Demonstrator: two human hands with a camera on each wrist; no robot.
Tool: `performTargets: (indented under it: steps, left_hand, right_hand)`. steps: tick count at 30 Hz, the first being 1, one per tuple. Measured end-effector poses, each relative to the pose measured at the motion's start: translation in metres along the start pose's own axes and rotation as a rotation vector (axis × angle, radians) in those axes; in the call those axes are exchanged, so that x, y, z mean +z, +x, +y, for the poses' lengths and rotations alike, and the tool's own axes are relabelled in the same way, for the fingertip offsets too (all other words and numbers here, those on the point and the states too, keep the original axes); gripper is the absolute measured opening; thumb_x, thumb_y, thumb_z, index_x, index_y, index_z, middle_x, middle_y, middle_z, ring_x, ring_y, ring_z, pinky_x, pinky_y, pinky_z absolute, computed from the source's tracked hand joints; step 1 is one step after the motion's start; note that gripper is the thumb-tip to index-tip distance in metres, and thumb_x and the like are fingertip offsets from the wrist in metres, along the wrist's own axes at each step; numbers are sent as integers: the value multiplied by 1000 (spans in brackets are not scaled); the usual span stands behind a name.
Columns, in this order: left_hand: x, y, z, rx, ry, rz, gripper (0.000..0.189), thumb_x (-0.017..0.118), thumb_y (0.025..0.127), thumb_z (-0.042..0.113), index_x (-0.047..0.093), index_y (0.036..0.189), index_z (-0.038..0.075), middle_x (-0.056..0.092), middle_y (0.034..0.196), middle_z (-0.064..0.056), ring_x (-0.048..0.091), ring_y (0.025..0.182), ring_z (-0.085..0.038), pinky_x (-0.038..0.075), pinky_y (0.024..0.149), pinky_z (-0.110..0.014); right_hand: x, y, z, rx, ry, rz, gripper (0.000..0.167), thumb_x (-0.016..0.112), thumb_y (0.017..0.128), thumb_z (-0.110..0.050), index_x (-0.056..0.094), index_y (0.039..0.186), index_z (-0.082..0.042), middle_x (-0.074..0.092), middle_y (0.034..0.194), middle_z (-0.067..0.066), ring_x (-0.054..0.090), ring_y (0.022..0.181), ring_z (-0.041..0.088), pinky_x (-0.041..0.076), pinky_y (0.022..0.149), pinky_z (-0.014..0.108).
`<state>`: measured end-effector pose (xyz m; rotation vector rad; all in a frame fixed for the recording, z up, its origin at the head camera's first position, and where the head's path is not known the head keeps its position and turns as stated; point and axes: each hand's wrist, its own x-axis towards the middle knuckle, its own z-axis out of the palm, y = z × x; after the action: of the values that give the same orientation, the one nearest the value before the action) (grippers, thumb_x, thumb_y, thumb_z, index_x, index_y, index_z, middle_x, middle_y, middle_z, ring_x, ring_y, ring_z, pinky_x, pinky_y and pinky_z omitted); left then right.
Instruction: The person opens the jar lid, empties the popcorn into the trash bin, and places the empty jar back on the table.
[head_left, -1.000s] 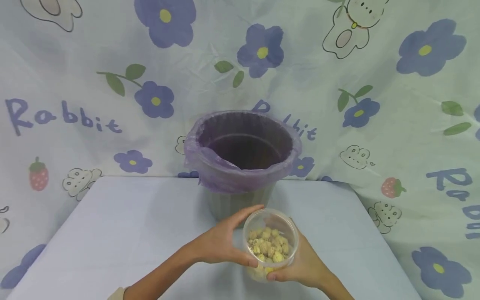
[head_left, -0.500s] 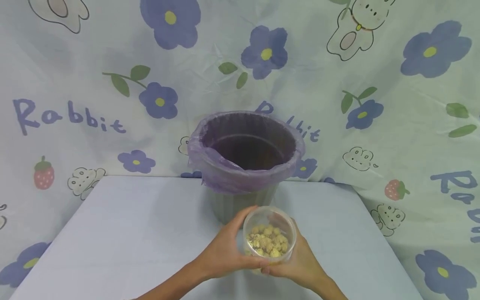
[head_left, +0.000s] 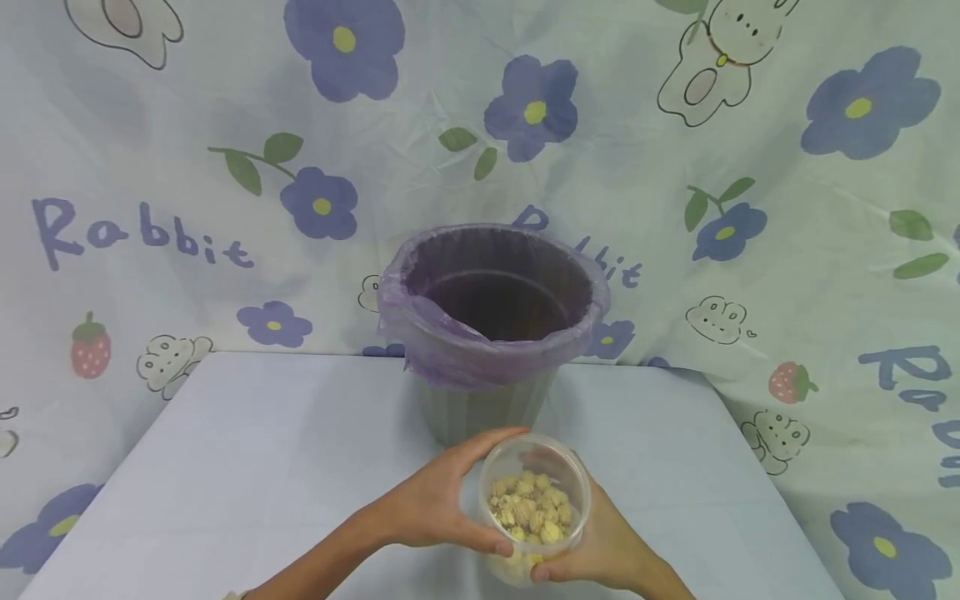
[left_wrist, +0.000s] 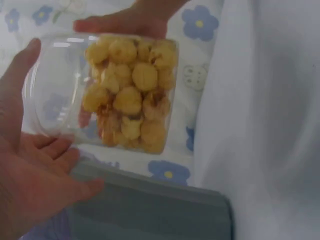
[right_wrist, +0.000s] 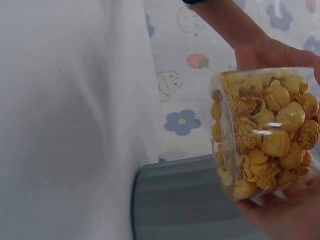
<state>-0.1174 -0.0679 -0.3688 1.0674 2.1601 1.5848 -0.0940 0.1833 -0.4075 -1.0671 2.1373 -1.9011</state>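
The jar (left_wrist: 54, 87) is held between both hands above the tabletop (head_left: 300, 442), roughly upright, its mouth facing up with no lid to be seen. It looks like clear, thin-walled plastic, so it is probably light, firm enough to keep its shape under a gentle grip, yet likely to flex if squeezed hard near the mouth. The smooth, glossy wall may be a little slippery, which makes a wide hold on opposite sides the sensible one, low enough to press where the contents back the wall. Those contents are popcorn (head_left: 528, 510), round caramel-coloured pieces lying loose below a bare band of wall; they should weigh little, roll freely when the jar tips, and crack or crumble if pinched. The left hand (head_left: 438, 500) is clamped on the jar's left side, thumb on the near wall and a finger reaching round toward the far rim; the right hand (head_left: 603, 542) grips the right side, its thumb also at the front, lower down. Just beyond stands the bin (head_left: 480, 412) on the tabletop, its rim wrapped in a thin purple bag (head_left: 480, 367), and behind everything hangs a flowered cloth (head_left: 405, 150).
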Motion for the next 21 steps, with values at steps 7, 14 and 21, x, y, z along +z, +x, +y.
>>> performTargets:
  steps: [7, 14, 21]
  left_hand:
    - [20, -3, 5, -21, 4, 203, 100, 92, 71, 32, 37, 154, 21, 44, 149, 9, 44, 133, -20, 37, 106, -54]
    - [19, -5, 10, -72, 3, 176, 108, 91, 71, 34, 28, 157, 24, 37, 153, 8, 40, 135, -19, 34, 108, -56]
    - [-6, -3, 8, -41, 26, -25, 108, 92, 72, 30, 26, 157, 31, 35, 154, 14, 36, 139, -16, 31, 110, -55]
  right_hand:
    - [2, 1, 2, 19, -98, 101, 109, 94, 64, -8, 32, 153, -16, 46, 145, 12, 50, 126, 33, 44, 104, 37]
    - [2, 1, 2, 48, -91, 119, 110, 93, 63, -6, 31, 153, -18, 45, 146, 10, 48, 128, 33, 44, 104, 38]
    - [2, 0, 1, 27, -15, 49, 109, 92, 64, -4, 30, 153, -12, 44, 145, 14, 46, 128, 35, 43, 105, 40]
